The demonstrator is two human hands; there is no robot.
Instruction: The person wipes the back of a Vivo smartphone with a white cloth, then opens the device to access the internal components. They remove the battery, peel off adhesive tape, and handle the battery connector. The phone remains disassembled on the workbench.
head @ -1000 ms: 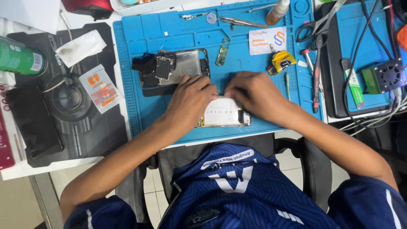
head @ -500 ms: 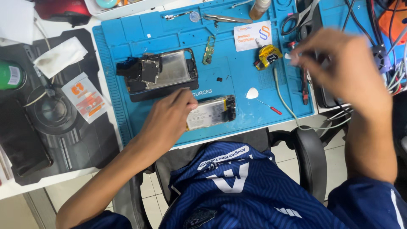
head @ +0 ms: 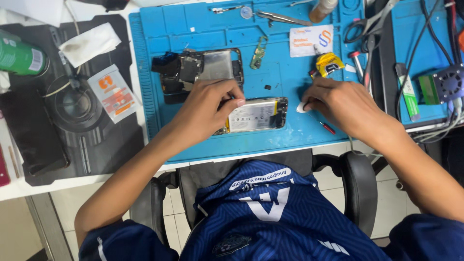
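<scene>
An opened phone (head: pixel 256 114) with its white battery showing lies on the blue work mat (head: pixel 290 77). My left hand (head: pixel 208 108) rests on the phone's left end and holds it down. My right hand (head: pixel 343 104) is to the right of the phone, fingertips down on a small white pick (head: pixel 302 107) on the mat. A second dismantled phone frame (head: pixel 198 70) with black parts lies just beyond my left hand.
A small green circuit strip (head: pixel 258 53), tweezers (head: pixel 282 18), a white card (head: pixel 311 39), a yellow tape roll (head: pixel 328 64) and a red-handled tool (head: pixel 327 127) lie on the mat. A green can (head: pixel 19 55) and a black mat (head: pixel 63 111) sit at the left. Cables (head: pixel 430 29) crowd the right.
My right hand has come back down from the cables at the right to the mat beside the phone. My left hand has stayed on the phone, which shifted slightly.
</scene>
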